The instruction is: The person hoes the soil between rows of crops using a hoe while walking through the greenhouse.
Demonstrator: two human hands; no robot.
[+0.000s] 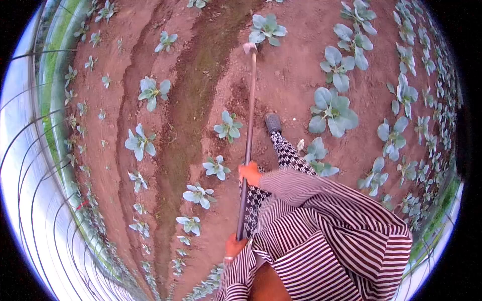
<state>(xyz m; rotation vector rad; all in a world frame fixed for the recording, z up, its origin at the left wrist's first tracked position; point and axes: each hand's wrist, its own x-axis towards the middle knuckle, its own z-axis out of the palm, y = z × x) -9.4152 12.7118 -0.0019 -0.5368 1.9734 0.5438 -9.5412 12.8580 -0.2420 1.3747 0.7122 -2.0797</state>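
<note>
A long-handled hoe (251, 100) stretches forward from my body. My right hand (250, 173) is closed around the middle part of its handle. Lower down, near the rear end of the handle, my left hand (235, 246) is wrapped around it too. The hoe's blade (249, 47) is at the soil, just below a broad-leaved, cabbage-like plant (267, 30); I cannot tell whether blade and leaves touch. Left of the handle grows a smaller plant (228, 126), with another plant (216, 167) nearer to me.
My shoe (273, 123) stands on the reddish soil (296, 65), right of the handle. Large plants (333, 111) form rows on the right. A darker furrow (193, 85) runs along the left, with a plant row (140, 142) beyond it. Curved hoops (30, 125) line the far left.
</note>
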